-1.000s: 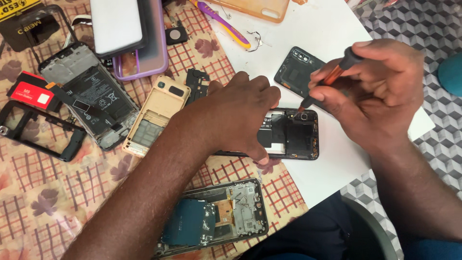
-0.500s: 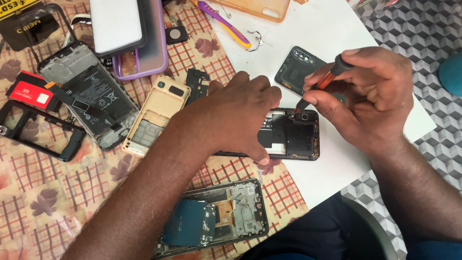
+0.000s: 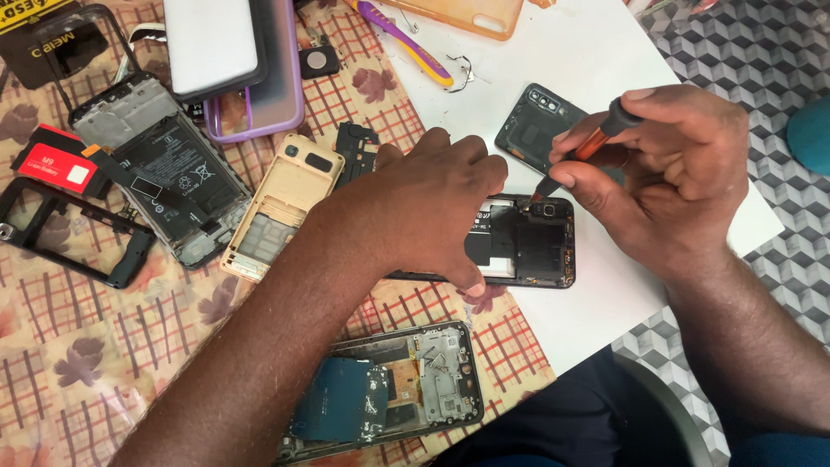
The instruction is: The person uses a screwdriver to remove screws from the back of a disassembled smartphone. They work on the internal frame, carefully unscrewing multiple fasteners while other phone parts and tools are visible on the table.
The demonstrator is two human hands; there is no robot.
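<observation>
With the left hand [image 3: 424,207] pressed flat on the open phone [image 3: 527,246] on the white bench [image 3: 605,52], keep the right hand's [image 3: 666,182] closed grip on the screwdriver [image 3: 596,138] vertical, its tip seated squarely near the phone's camera corner.

Red rectangular battery label [image 3: 54,164] at far left, yellow-black sign [image 3: 30,10] in top-left corner
</observation>
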